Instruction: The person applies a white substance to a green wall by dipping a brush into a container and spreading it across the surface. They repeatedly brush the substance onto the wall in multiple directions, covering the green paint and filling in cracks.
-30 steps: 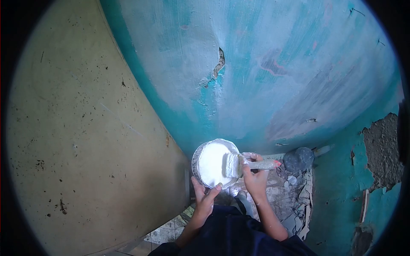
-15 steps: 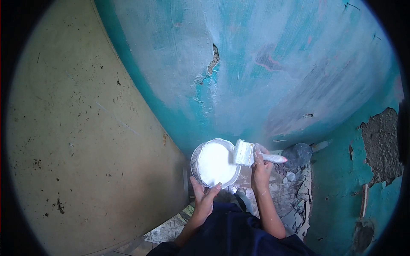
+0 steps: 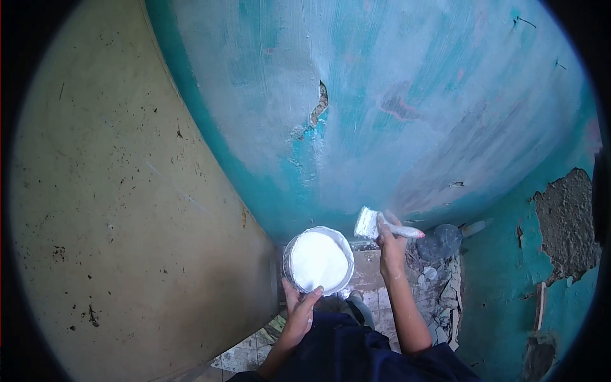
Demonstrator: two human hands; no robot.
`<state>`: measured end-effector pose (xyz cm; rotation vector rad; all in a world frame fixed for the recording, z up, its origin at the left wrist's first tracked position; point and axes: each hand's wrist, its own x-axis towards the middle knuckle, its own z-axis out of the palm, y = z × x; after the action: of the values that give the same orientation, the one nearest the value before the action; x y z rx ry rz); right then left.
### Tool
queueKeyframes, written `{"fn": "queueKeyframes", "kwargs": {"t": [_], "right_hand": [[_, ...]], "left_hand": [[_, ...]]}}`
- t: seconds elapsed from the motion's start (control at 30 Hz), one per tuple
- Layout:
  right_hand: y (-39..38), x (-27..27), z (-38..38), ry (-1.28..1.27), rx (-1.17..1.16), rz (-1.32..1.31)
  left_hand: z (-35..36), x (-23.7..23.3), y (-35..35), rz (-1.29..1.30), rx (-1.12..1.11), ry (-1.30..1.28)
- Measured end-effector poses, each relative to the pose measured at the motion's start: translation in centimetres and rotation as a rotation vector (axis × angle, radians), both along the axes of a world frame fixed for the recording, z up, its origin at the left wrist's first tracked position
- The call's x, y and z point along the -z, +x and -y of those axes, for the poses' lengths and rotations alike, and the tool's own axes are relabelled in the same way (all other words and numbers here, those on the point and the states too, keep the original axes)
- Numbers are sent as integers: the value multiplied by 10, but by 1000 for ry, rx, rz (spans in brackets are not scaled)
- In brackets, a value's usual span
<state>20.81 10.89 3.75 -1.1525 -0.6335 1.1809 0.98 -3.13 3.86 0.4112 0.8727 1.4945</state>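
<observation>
My left hand (image 3: 300, 308) grips the near rim of a round tub (image 3: 351, 275) filled with white paint (image 3: 318, 260). Its thumb lies over the edge. To the right, my right hand (image 3: 391, 238) is closed round the handle of a wide brush (image 3: 367, 223). White coats the bristles, which point left, above and to the right of the tub and apart from it. Beyond both hands rises a turquoise wall (image 3: 356, 146), partly covered with whitish streaks.
A tan panel (image 3: 127, 210) stands close on the left. Crumbled plaster shows on the right wall (image 3: 503, 299). A dark rounded container (image 3: 440, 242) sits in the corner, with broken debris (image 3: 449, 305) on the tiled floor. One foot (image 3: 361, 308) shows below.
The brush in my right hand has moved up and away from the tub's rim. The tub and my left hand sit slightly lower in view, and the wall has shifted slightly downward.
</observation>
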Motion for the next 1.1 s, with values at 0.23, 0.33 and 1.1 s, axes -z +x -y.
{"fn": "queueKeyframes", "kwargs": {"t": [0.23, 0.33, 1.1], "right_hand": [[0, -79, -90, 682, 24, 861], [-4, -106, -133, 1022, 200, 1270], [-6, -165, -150, 1158, 330, 1577]], "left_hand": [[4, 2, -4, -25, -57, -55], [7, 4, -7, 1, -42, -105], [14, 29, -18, 37, -110, -152]]}}
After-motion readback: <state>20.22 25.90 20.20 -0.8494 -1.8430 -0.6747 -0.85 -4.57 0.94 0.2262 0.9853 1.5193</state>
